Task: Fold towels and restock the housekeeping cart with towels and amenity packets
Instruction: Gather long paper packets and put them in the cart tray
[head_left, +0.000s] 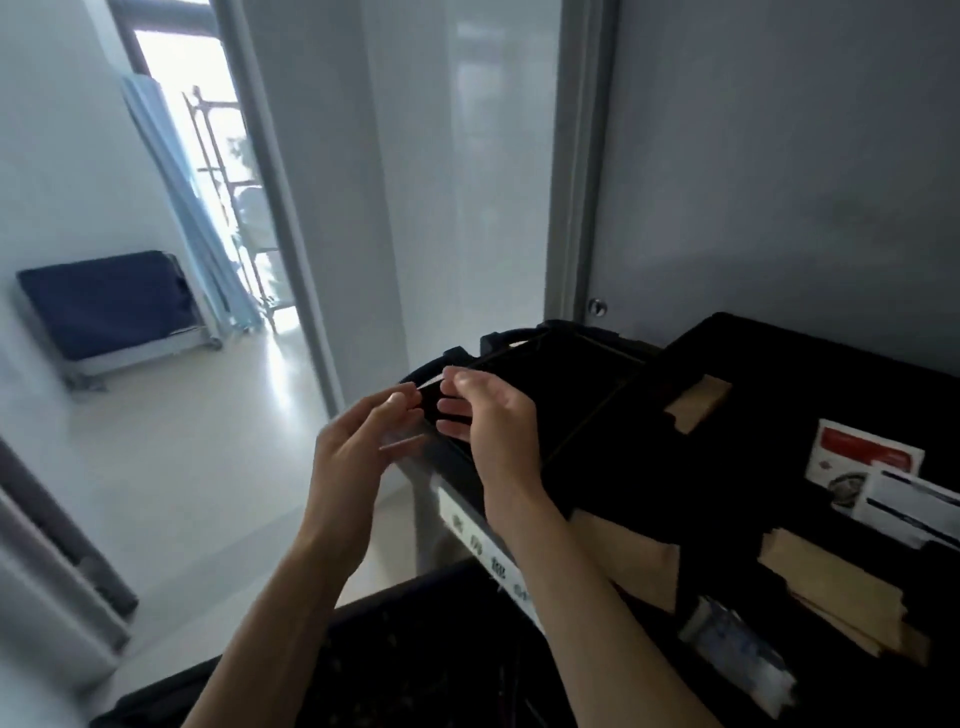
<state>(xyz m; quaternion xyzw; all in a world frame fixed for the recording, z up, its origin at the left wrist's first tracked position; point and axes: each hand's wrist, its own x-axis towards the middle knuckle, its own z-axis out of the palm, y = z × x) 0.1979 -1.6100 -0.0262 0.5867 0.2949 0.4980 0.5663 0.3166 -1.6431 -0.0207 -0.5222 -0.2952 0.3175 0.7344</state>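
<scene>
A thin clear amenity packet, blurred and possibly a plastic sleeve, is held above the left edge of the housekeeping cart. The left hand pinches its near side; the right hand pinches its far side. Keep both pinches light, align the packet with the black compartment, then lower it flat. Brown paper packets and printed cards lie toward the right edge. Beyond: pale floor, doorway, blue folding bed.
</scene>
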